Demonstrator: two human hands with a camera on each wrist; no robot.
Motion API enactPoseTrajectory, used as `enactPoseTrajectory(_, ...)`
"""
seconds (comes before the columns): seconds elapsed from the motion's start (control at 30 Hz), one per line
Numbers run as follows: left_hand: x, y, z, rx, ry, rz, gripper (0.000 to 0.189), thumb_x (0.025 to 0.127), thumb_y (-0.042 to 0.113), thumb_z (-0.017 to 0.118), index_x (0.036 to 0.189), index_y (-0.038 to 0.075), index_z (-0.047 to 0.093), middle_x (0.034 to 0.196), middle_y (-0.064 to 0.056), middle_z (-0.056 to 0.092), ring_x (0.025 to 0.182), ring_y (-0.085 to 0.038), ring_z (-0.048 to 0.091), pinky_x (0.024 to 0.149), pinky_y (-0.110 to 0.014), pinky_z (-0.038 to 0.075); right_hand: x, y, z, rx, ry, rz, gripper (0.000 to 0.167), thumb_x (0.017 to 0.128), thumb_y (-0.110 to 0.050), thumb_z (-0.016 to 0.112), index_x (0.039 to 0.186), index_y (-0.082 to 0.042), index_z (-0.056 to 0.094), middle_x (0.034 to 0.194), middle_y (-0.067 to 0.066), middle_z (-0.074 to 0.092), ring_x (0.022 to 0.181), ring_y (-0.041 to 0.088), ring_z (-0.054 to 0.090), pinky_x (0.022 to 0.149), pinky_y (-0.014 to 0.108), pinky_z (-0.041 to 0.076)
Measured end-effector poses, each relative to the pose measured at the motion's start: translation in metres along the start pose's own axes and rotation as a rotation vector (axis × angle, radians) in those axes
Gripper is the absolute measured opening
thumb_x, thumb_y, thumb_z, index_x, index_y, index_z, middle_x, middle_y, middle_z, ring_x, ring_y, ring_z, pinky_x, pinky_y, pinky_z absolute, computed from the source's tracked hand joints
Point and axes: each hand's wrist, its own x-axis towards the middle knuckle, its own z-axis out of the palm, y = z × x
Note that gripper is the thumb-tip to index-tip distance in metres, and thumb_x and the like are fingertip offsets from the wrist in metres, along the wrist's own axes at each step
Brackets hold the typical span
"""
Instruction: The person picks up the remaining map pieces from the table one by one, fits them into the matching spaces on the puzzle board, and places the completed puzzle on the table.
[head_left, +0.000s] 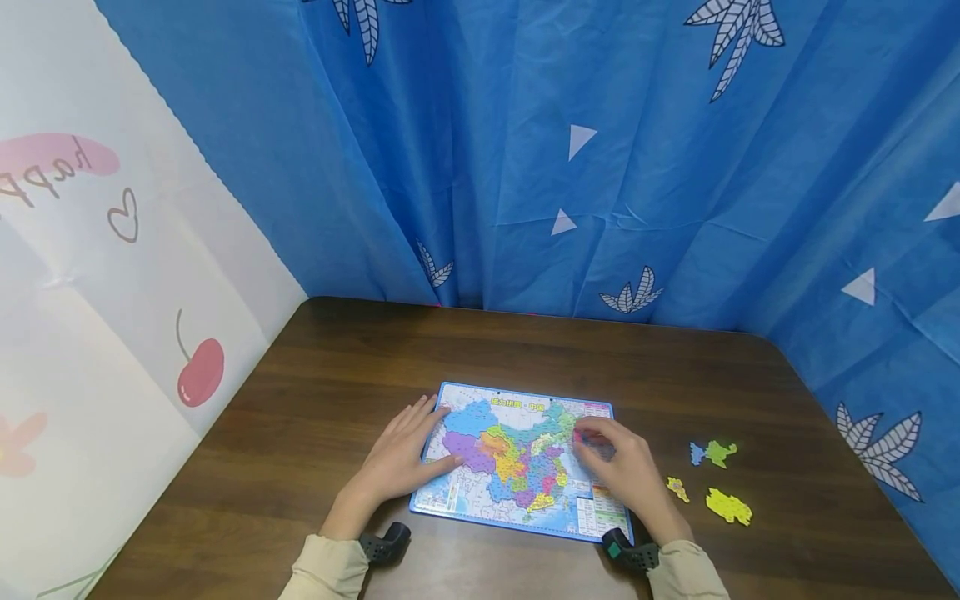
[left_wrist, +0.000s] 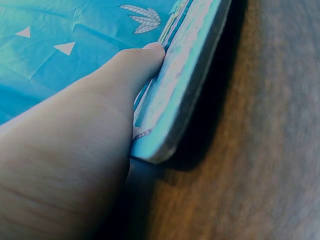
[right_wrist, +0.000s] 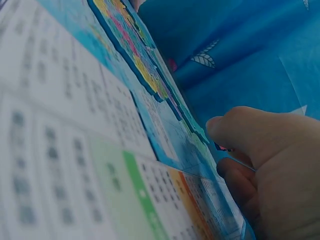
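Note:
A map puzzle board (head_left: 465,512) with a blue rim lies on the table, its many coloured pieces forming a large map shape. My left hand (head_left: 405,450) rests on the board's left side with fingers spread and fairly straight. In the left wrist view, the left thumb (left_wrist: 145,57) lies along the board's edge (left_wrist: 167,125). Over the upper right of the board, my right hand (head_left: 618,462) pinches a small pink puzzle piece (head_left: 577,436) between thumb and fingers. Mostly hidden by the fingers, that piece (right_wrist: 222,147) shows only a sliver in the right wrist view.
Right of the board lie several loose puzzle pieces: a blue one (head_left: 697,453), a green one (head_left: 721,453), a small yellow one (head_left: 677,488) and a larger yellow one (head_left: 728,506). A blue curtain (head_left: 510,192) hangs behind the brown table (head_left: 300,400).

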Motion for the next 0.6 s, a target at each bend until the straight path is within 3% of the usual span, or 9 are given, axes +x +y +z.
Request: enactPoseTrajectory(0.6,-0.001,0.000,-0.001,-0.002,-0.005,0.005,0.087,0.088,0.066,0.067,0.158,0.020,0.043,0.170,-0.007,0.027,0.160,-0.027,0.018,0.128,-0.053,0.017,0.006,-0.014,0.006,0.034,-0.028,-0.014,0.029,0.087,-0.012,0.084,0.114,-0.016,0.075,0.113,-0.003,0.075,0.102,0.016,0.072,0.092,0.044,0.060)
